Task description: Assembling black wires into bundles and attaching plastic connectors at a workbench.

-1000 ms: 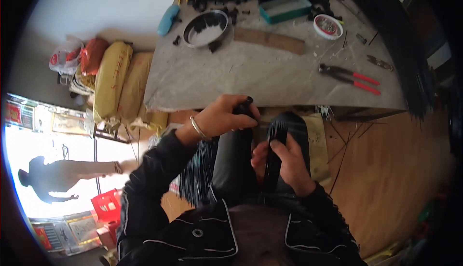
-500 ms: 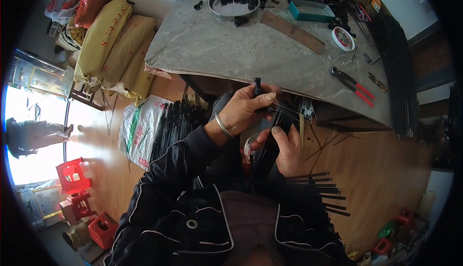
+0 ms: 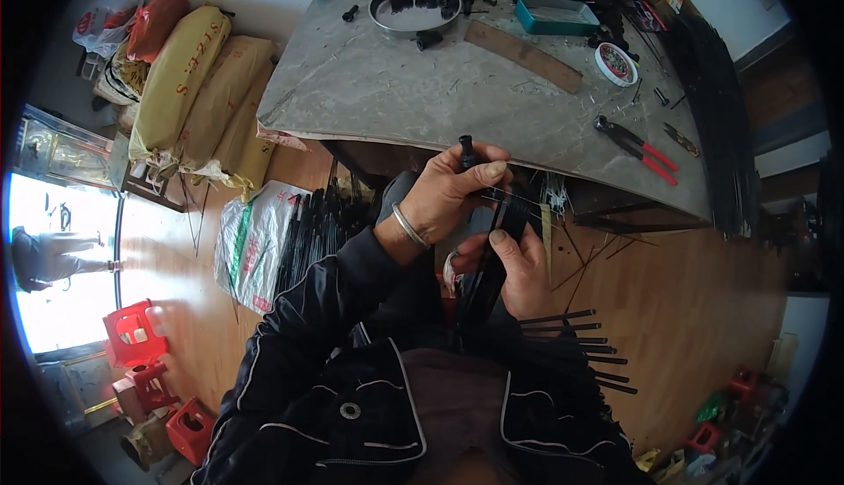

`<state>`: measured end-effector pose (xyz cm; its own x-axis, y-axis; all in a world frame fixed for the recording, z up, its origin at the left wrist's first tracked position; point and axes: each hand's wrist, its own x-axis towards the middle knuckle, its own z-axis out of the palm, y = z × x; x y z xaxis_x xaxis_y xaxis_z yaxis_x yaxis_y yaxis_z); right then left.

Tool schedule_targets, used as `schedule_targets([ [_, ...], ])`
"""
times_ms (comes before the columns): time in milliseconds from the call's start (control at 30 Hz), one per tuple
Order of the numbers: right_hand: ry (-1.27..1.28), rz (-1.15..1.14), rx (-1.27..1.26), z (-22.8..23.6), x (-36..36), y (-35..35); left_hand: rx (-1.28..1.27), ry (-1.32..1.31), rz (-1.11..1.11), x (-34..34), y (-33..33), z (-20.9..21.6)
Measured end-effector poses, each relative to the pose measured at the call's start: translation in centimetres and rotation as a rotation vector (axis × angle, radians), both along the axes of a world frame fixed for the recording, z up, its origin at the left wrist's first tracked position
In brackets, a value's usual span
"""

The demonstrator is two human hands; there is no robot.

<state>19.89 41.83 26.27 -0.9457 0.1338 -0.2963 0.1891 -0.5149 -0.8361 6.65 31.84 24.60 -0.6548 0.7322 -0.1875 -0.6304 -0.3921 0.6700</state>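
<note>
Just in front of the table edge, my left hand is closed around a short black knobbed fitting, which stands up between thumb and fingers. A thin pale wire or thread runs from the left fingertips toward the right. Lower and to the right, my right hand grips a bundle of slim black strips, its thumb pressed on their side. The bundle's upper end reaches close to the left fingers; whether it touches them I cannot tell. More black rods stick out beside my right sleeve.
On the grey table are a round metal tray, a teal box, a flat wooden strip, a round tub of small parts and red-handled pincers. Stuffed sacks and red stools stand left.
The whole view has shifted slightly. My right thumb sits a little lower and farther left on the tilted black strips; the left hand keeps its hold on the fitting.
</note>
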Motion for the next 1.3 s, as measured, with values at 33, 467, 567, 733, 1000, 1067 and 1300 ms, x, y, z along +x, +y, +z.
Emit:
schedule_targets([
  [33,0.001,0.004,0.009,-0.1,0.0,0.0,-0.001,0.001,-0.001,0.0,0.0,0.0],
  [467,-0.008,-0.060,0.016,-0.1,-0.1,-0.4,0.009,-0.004,0.014,0.0,-0.1,0.7],
  [567,0.000,-0.061,0.017,-0.3,-0.1,-0.4,0.024,0.022,0.009,0.0,-0.2,0.6],
  [733,-0.007,-0.074,0.012,-0.1,-0.1,-0.7,0.038,0.004,-0.006,-0.1,-0.4,1.0],
  [1000,-0.018,-0.097,-0.005,0.3,0.0,-0.8,0.011,0.016,-0.004,-0.1,-0.1,0.3],
  [1067,-0.021,-0.093,0.002,0.2,0.0,-0.7,0.013,0.004,0.004,0.0,-0.1,0.6],
  [1300,-0.029,-0.100,-0.024,0.8,-0.1,-0.8,-0.033,0.004,0.040,0.0,0.0,1.1],
])
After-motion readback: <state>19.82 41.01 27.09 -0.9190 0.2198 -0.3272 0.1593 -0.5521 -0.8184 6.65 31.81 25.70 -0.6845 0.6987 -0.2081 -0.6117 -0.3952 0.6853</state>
